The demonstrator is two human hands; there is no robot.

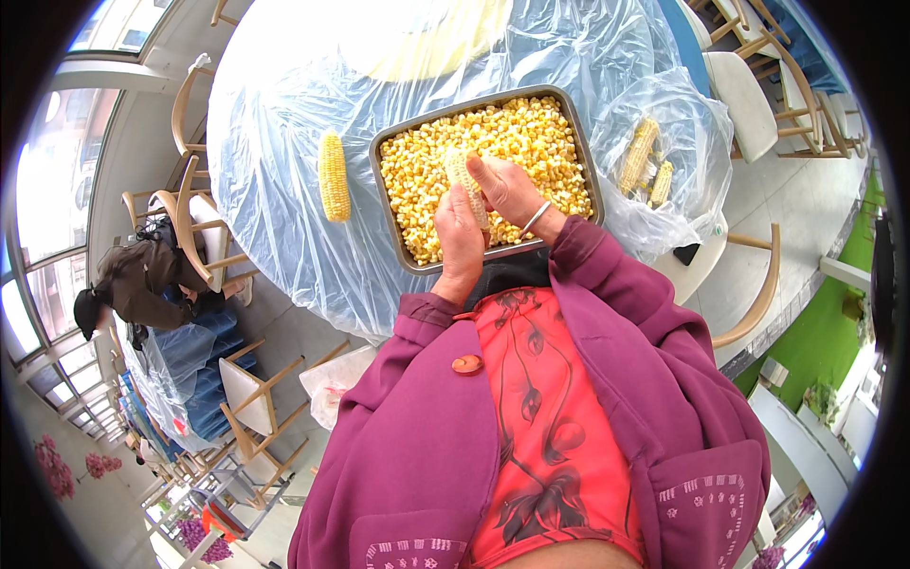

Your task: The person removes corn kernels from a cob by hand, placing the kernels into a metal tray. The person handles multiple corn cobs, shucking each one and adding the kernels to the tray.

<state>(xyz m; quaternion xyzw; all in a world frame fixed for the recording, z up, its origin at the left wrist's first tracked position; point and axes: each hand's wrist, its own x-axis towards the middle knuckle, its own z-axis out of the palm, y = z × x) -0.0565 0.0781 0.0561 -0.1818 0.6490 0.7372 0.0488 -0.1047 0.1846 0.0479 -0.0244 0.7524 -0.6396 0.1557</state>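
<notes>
Both my hands are closed around one corn cob, pale and partly stripped of kernels. My left hand grips its lower side with the thumb along it. From the right, my right hand wraps over the cob, its thumb pressed near the upper part; a light bracelet circles that wrist. Beneath them lies a dark rectangular baking tray, filled with loose yellow kernels. A whole ear of corn rests on the table left of the tray.
Thin clear plastic covers the round table. On its right side, a clear plastic bag holds stripped cobs. Wooden chairs stand around the table. At the left, another person in dark clothes is by a second covered table.
</notes>
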